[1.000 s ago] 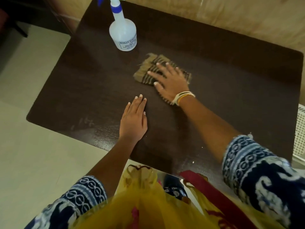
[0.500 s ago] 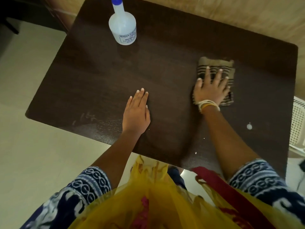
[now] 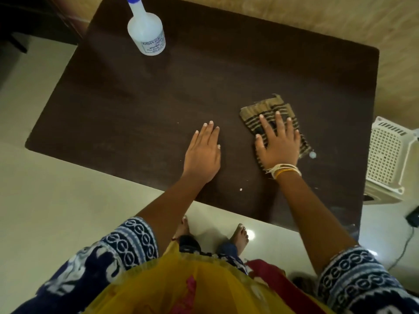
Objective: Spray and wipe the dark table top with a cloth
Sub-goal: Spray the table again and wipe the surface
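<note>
Cloth point(image 3: 269, 114) lies under our right hand point(image 3: 277, 146), fingers point(image 3: 264, 123) spread flat; uneven pressure could skip the white spot point(image 3: 312, 155) beside it.

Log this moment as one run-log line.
right hand flat on cloth | left hand flat on table | spray bottle upright

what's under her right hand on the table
A folded striped cloth lies under the right hand, pressed flat on the dark table top. The palm hides the cloth's middle, so any dirt there cannot be seen. A white spot sits beside it.
</note>
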A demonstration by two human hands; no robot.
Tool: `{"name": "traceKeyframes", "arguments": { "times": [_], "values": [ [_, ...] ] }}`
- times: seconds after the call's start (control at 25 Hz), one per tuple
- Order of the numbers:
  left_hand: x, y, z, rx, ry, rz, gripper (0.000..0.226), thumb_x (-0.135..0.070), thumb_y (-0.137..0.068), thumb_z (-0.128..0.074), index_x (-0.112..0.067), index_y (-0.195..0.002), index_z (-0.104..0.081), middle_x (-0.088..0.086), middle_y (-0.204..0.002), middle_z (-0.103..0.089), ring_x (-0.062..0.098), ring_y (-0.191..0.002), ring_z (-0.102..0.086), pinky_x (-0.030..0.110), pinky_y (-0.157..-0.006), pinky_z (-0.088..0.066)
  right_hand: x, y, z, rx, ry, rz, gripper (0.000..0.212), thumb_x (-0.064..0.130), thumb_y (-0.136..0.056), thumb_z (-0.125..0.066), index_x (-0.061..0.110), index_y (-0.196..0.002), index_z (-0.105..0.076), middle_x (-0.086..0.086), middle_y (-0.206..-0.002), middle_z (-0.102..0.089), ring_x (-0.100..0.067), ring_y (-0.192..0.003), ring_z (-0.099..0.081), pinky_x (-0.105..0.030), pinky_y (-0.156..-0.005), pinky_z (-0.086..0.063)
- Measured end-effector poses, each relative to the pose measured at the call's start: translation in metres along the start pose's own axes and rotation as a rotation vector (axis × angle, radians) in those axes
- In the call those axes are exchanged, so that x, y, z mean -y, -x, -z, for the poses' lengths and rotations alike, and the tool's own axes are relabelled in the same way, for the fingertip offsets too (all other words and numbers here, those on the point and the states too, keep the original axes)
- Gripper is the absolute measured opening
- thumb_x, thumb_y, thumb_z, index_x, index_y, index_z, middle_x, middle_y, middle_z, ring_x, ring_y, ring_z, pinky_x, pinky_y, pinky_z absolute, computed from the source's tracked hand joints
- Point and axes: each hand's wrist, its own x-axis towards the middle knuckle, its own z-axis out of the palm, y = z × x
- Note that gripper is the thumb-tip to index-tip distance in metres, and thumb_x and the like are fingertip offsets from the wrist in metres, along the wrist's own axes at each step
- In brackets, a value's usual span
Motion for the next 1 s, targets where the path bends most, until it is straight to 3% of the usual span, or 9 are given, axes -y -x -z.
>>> {"name": "traceKeyframes", "arguments": {
  "times": [0.2, 0.28, 0.4, 0.48, 0.56, 0.68, 0.88, 1.0],
  "values": [
    [-0.080, 0.017, -0.041, 0.015, 0.046, -0.026, 0.054, -0.030, -0.103, -0.031, -0.011, -0.153, -0.027, 0.008, -0.162, -0.022, 0.021, -0.151, -0.015, 0.036, -0.123, -0.011, -0.135, 0.006, 0.024, -0.002, -0.009, -0.286, 0.063, 0.055, -0.090, -0.028, 0.040, -0.151, -0.024, -0.006, -0.162, -0.019, -0.036, -0.148, -0.015, -0.059, -0.116, -0.015],
    [-0.091, 0.027, -0.050, -0.007, 0.016, 0.006, 0.055, -0.032, -0.102, -0.028, -0.011, -0.153, -0.028, 0.008, -0.162, -0.023, 0.022, -0.151, -0.015, 0.039, -0.123, -0.015, -0.147, 0.008, 0.027, 0.009, -0.020, -0.315, 0.063, 0.055, -0.091, -0.026, 0.039, -0.152, -0.021, -0.006, -0.163, -0.015, -0.035, -0.149, -0.012, -0.059, -0.117, -0.013],
    [-0.090, 0.028, -0.052, -0.024, -0.008, 0.014, 0.055, -0.034, -0.101, -0.027, -0.012, -0.152, -0.029, 0.007, -0.161, -0.024, 0.021, -0.150, -0.017, 0.040, -0.122, -0.016, -0.112, 0.021, 0.023, 0.023, -0.062, -0.364, 0.063, 0.053, -0.094, -0.025, 0.037, -0.154, -0.015, -0.008, -0.164, -0.009, -0.038, -0.149, -0.009, -0.059, -0.117, -0.012],
    [-0.090, 0.027, -0.052, -0.033, -0.008, 0.016, 0.055, -0.032, -0.101, -0.030, -0.012, -0.152, -0.031, 0.007, -0.161, -0.026, 0.021, -0.150, -0.018, 0.040, -0.122, -0.018, -0.076, 0.052, 0.014, 0.021, -0.053, -0.218, 0.062, 0.052, -0.094, -0.030, 0.036, -0.153, -0.020, -0.009, -0.163, -0.014, -0.039, -0.148, -0.013, -0.059, -0.116, -0.014],
    [-0.091, 0.027, -0.053, -0.052, 0.003, 0.011, 0.054, -0.029, -0.100, -0.032, -0.010, -0.150, -0.033, 0.009, -0.160, -0.027, 0.022, -0.149, -0.020, 0.042, -0.122, -0.019, -0.055, 0.092, 0.003, 0.057, 0.001, 0.054, 0.060, 0.053, -0.094, -0.033, 0.037, -0.152, -0.024, -0.007, -0.162, -0.017, -0.038, -0.148, -0.015, -0.058, -0.115, -0.015],
    [-0.090, 0.028, -0.053, -0.038, -0.017, 0.006, 0.054, -0.029, -0.100, -0.033, -0.010, -0.151, -0.032, 0.009, -0.161, -0.026, 0.022, -0.150, -0.018, 0.040, -0.123, -0.016, -0.084, 0.101, 0.008, 0.129, 0.050, 0.328, 0.060, 0.058, -0.095, -0.030, 0.043, -0.152, -0.019, -0.002, -0.163, -0.016, -0.032, -0.149, -0.014, -0.056, -0.118, -0.018],
    [-0.085, 0.031, -0.048, 0.017, -0.051, 0.012, 0.055, -0.034, -0.103, -0.032, -0.013, -0.154, -0.025, 0.006, -0.162, -0.020, 0.022, -0.151, -0.014, 0.035, -0.122, -0.010, -0.161, 0.052, 0.022, 0.007, -0.023, -0.093, 0.061, 0.057, -0.093, -0.029, 0.039, -0.151, -0.023, -0.005, -0.162, -0.019, -0.035, -0.148, -0.015, -0.057, -0.117, -0.017],
    [-0.076, 0.043, -0.044, 0.023, -0.046, -0.005, 0.055, -0.035, -0.103, -0.033, -0.013, -0.153, -0.027, 0.006, -0.162, -0.022, 0.021, -0.150, -0.016, 0.034, -0.121, -0.011, -0.151, 0.053, 0.020, -0.015, -0.063, -0.275, 0.062, 0.055, -0.093, -0.028, 0.037, -0.152, -0.022, -0.006, -0.163, -0.016, -0.035, -0.149, -0.012, -0.057, -0.118, -0.012]
  ]
}}
